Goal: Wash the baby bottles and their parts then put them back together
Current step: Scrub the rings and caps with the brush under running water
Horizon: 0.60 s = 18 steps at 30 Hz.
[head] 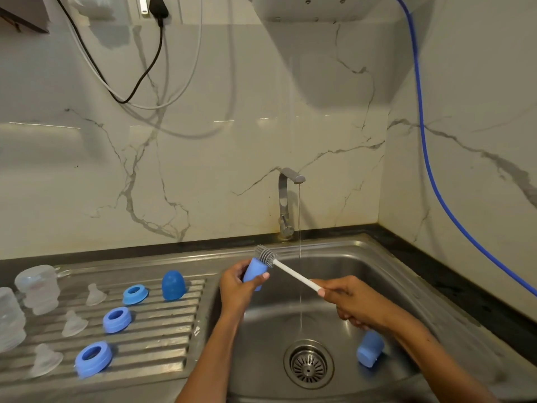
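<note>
My forearms are reaching over the sink [406, 257], left hand [236, 286] gripping a blue cap [254, 271] while right hand [348, 301] is working the brush [266, 255] at its mouth.

Tap [286, 199]: chrome, mounted on the rim behind and above the fingers [263, 276]; a thin stream of water is let fall just right of them. Drain strainer [308, 364]: round, set in the basin floor below the fingers. Blue hose [421, 126]: hung down the marble wall far right of the fingers. Black plug and cable [158, 7]: fixed high up, left of the fingers. Dark tabletop [465, 286]: edged around the steel sink [406, 274].
</note>
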Each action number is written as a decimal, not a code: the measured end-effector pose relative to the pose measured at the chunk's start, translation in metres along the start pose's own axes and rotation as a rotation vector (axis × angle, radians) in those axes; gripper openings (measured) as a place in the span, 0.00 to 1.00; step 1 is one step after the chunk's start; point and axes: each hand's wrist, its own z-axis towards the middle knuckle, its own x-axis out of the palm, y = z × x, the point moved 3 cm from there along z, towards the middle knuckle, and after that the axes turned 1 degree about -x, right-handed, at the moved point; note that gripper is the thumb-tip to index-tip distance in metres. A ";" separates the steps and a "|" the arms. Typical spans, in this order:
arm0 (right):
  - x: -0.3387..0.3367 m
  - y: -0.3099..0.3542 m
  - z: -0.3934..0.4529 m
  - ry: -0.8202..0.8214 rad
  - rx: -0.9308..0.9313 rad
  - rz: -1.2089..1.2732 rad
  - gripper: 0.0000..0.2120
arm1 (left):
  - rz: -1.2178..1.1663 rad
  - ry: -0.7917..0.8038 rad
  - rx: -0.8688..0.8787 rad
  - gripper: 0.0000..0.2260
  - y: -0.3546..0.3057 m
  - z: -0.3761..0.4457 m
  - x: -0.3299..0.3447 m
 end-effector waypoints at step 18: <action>0.010 -0.003 0.009 -0.079 -0.021 -0.086 0.14 | 0.052 0.019 0.050 0.22 -0.006 -0.008 0.017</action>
